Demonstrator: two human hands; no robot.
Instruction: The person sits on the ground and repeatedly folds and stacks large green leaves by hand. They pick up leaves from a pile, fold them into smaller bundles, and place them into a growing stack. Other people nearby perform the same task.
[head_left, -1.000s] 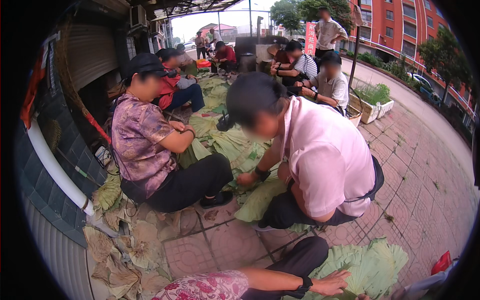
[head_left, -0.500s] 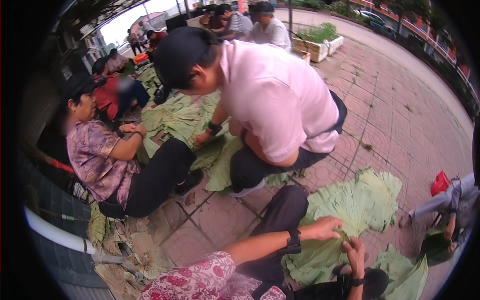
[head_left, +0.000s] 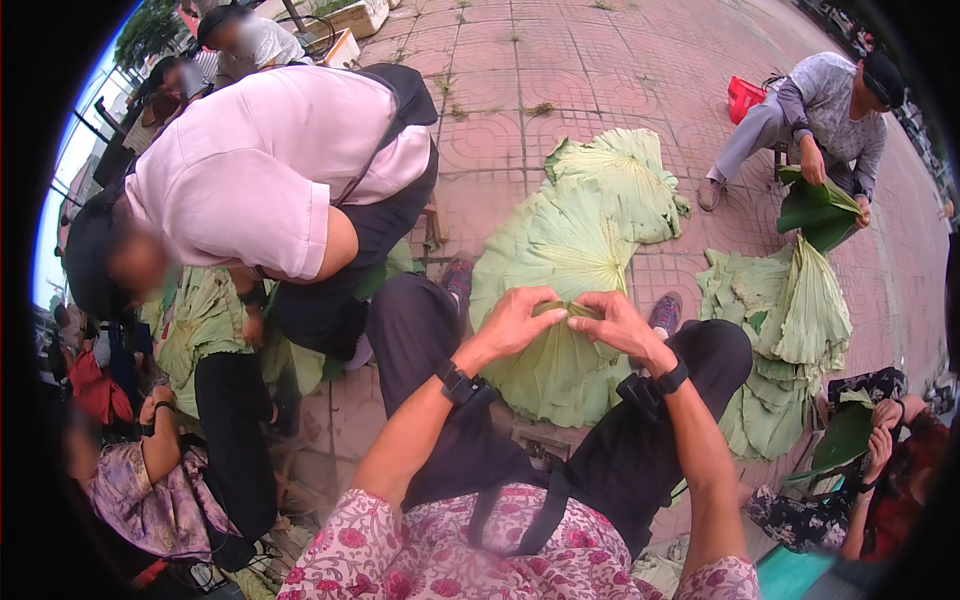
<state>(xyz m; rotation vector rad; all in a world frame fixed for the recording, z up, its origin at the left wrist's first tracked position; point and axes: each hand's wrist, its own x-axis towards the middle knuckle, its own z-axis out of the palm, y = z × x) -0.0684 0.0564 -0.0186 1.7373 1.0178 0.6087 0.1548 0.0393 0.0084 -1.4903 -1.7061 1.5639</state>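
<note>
Large, pale green lotus leaves (head_left: 555,240) lie in an overlapping pile on the paving between my knees. Over the near part of that pile, my left hand (head_left: 515,325) and my right hand (head_left: 622,328) face each other, thumbs almost touching. Both pinch the folded edge of a lotus leaf (head_left: 568,308) between thumb and fingers. Below my hands, a leaf (head_left: 560,375) spreads out with its veins fanning; whether it is the same leaf as the pinched one I cannot tell. Each of my wrists carries a black band with a small device.
At my left a person in a pink shirt (head_left: 250,150) bends over more leaves (head_left: 205,315). Another leaf stack (head_left: 765,350) lies to the right. Beyond it a seated person (head_left: 835,120) holds a dark green leaf (head_left: 820,212), near a red bucket (head_left: 743,98). Someone at lower right handles another leaf.
The view has swung right and down, bringing my hands from the lower right to the middle. They keep pinching the leaf, thumbs now side by side at its edge.
</note>
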